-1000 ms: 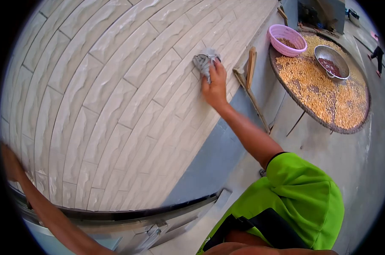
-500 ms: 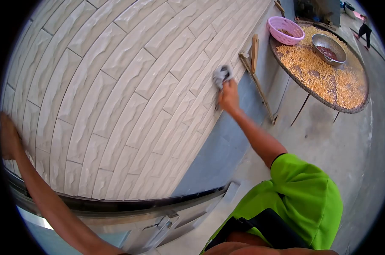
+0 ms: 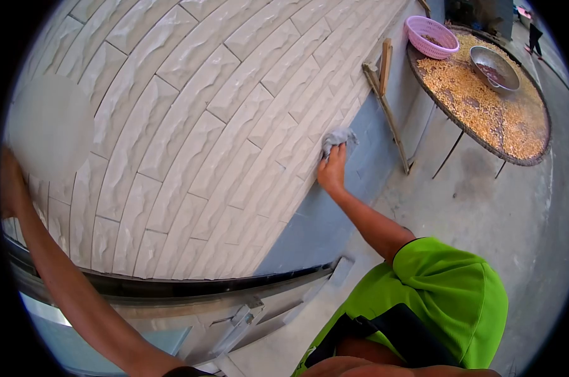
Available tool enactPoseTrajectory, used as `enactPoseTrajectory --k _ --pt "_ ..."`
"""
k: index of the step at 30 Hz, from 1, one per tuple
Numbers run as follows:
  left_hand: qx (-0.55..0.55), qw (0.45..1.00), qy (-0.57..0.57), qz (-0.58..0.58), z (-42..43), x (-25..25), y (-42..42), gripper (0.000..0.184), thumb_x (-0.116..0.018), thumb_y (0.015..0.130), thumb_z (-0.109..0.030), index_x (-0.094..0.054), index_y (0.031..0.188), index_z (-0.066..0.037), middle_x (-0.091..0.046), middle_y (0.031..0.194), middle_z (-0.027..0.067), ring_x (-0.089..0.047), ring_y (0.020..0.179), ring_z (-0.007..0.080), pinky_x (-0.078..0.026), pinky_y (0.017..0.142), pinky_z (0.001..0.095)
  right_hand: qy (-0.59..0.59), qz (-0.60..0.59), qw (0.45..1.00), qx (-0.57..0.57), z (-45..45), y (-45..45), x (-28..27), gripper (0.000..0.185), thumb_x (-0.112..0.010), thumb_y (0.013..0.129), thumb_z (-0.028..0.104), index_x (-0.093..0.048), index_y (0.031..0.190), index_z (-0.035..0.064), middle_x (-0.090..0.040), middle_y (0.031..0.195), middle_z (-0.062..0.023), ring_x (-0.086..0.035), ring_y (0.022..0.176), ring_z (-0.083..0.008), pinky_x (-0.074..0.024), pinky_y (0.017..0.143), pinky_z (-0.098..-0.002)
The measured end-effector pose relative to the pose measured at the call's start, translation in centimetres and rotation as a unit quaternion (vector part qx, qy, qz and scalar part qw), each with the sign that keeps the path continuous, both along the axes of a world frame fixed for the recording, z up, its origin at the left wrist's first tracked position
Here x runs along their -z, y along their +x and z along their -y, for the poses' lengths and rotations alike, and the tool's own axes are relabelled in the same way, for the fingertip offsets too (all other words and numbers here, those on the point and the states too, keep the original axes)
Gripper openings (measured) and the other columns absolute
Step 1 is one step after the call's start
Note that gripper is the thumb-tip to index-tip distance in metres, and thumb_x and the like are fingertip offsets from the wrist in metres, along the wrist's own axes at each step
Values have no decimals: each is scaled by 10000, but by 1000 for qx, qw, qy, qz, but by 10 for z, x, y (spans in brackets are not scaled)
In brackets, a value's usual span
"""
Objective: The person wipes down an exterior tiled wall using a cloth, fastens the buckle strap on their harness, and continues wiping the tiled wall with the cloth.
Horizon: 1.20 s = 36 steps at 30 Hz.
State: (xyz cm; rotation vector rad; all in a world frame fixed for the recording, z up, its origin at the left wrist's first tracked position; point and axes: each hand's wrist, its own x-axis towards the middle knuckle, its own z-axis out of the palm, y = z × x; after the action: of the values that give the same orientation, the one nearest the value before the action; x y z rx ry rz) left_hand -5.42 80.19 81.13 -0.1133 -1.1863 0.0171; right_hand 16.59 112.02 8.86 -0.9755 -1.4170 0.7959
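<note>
Gray cloth [image 3: 338, 138], crumpled: lying at the tiled wall's [image 3: 190, 144] lower edge, the nearer right hand [image 3: 333, 173] gripping it. Left hand [image 3: 11, 185]: showing well apart, beside the wall; I'm not making out its grip.

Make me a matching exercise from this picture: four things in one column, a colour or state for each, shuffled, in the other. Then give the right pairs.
Things:
1. cloth
2. basket
3. bowl
4. shirt

Colours and states:
A. bright green
B. silver-coloured
C. held in the right grip
D. pink

Right pairs: 1-C; 2-D; 3-B; 4-A
</note>
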Motion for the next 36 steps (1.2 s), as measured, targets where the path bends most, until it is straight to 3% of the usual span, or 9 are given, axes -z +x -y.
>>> enactPoseTrajectory --k 5,8,14,21,24,27,30,33,36 --pt "-8 1000 27 -2 -7 4 8 759 -430 959 -659 -635 1363 -50 -613 1372 258 -588 1254 427 -465 1043 500 41 -47 991 -122 34 13 -45 607 -577 884 -7 -424 1468 -67 -283 1579 -311 -267 1459 -511 -207 1226 -525" --pt "-18 998 54 -4 -11 8 18 761 -430 956 -663 -637 1362 -53 -614 1371 257 -590 1252 426 -467 1040 501 74 -160 978 -113 15 4 -86 608 -563 901 -14 -418 1490 -45 -323 1572 -286 -277 1466 -491 -195 1232 -533" --pt "-23 993 73 -86 -16 18 27 770 -439 941 -678 -619 1379 -71 -585 1408 256 -562 1284 441 -454 1055 521 231 -142 962 19 -56 7 -213 557 -570 907 1 -473 1454 -42 -433 1529 -223 -315 1466 -446 -182 1245 -528" --pt "8 995 64 -75 -12 17 22 787 -460 922 -684 -585 1399 -72 -558 1444 231 -489 1354 450 -388 1126 532 421 -156 892 -38 -35 7 -330 454 -667 863 88 -632 1310 17 -518 1480 -144 -300 1459 -488 -243 1217 -546" --pt "26 995 62 -75 -16 23 29 784 -444 932 -677 -583 1403 -65 -537 1466 239 -474 1372 442 -361 1148 530 471 -147 865 -90 -24 8 -339 418 -720 822 116 -699 1235 62 -558 1441 -97 -333 1451 -463 -293 1189 -549" --pt "49 996 61 -37 -14 22 27 780 -439 946 -661 -552 1444 -72 -480 1516 246 -406 1426 451 -305 1180 544 517 -112 848 -11 -65 8 -338 457 -701 806 57 -704 1259 118 -573 1402 -103 -425 1386 -403 -365 1148 -536" --pt "53 996 68 -22 -22 29 41 786 -444 941 -652 -535 1451 -61 -442 1542 261 -371 1450 448 -285 1194 536 412 -181 892 43 -87 8 -344 413 -669 838 16 -694 1246 72 -562 1401 -172 -497 1300 -396 -346 1144 -519" --pt "61 995 74 -22 -27 31 44 787 -447 934 -649 -526 1456 -65 -419 1555 271 -363 1454 447 -260 1205 540 373 -227 900 6 -65 2 -353 380 -659 851 10 -692 1228 51 -576 1376 -204 -525 1262 -405 -335 1143 -510" --pt "101 991 69 -54 -29 34 45 781 -436 937 -648 -521 1462 -75 -421 1555 267 -359 1457 446 -251 1208 548 516 -195 825 -124 1 -9 -350 400 -696 766 -20 -716 1151 85 -630 1309 -147 -550 1276 -363 -385 1123 -537"
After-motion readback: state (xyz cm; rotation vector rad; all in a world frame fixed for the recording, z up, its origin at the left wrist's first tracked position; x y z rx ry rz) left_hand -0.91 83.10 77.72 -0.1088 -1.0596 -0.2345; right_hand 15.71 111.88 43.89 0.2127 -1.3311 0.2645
